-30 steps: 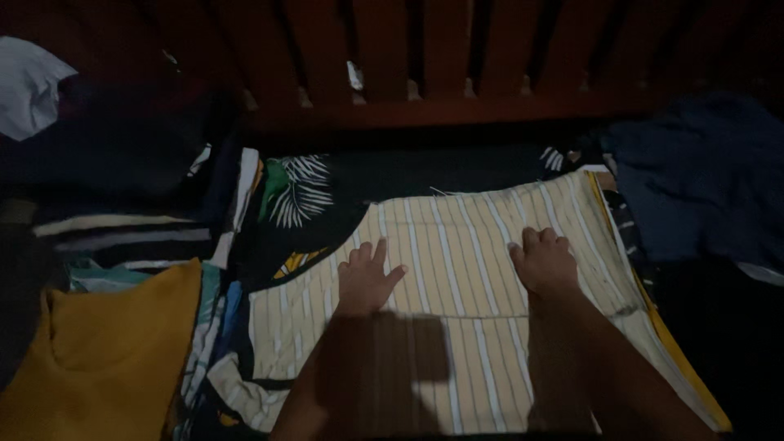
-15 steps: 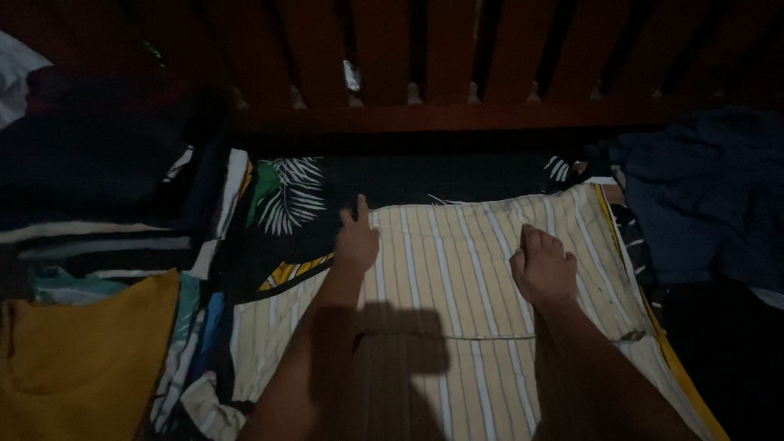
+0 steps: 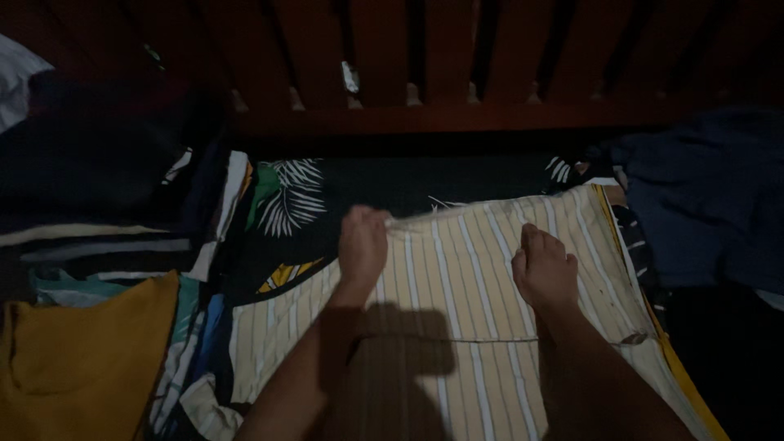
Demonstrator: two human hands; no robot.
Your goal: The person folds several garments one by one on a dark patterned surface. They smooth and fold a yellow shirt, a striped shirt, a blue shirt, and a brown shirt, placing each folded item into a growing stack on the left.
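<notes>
Cloth first: cream-yellow striped cotton fabric (image 3: 474, 278), thin white and grey lines running away from the camera, spread flat in the middle of the head view over a black bedsheet printed with green and white palm leaves (image 3: 286, 200). Far edge slightly wavy and lifted at its left corner; right border trimmed in a mustard band; a faint crease crossing the cloth near the forearms.

Left hand (image 3: 362, 245) at that far left corner, fingers curled together and clamped on the striped edge, pinching it up off the sheet. Right hand (image 3: 545, 269) resting on the cloth's right half, fingers drawn in toward the palm; whether gripping a fold or merely pressing down, impossible to tell in the dim light.

Around it: mustard-yellow knit garment (image 3: 82, 359) at lower left, dark blue crumpled garment (image 3: 702, 196) at right, dark reddish wooden slatted headboard (image 3: 425, 73) across the top.

Against half a second ago: left hand then lay on the corner with a finger pointing up, now closed on the edge and raising it. Right hand in much the same spot and pose. Against one second ago: both hands then flat and open nearer the cloth's middle.
</notes>
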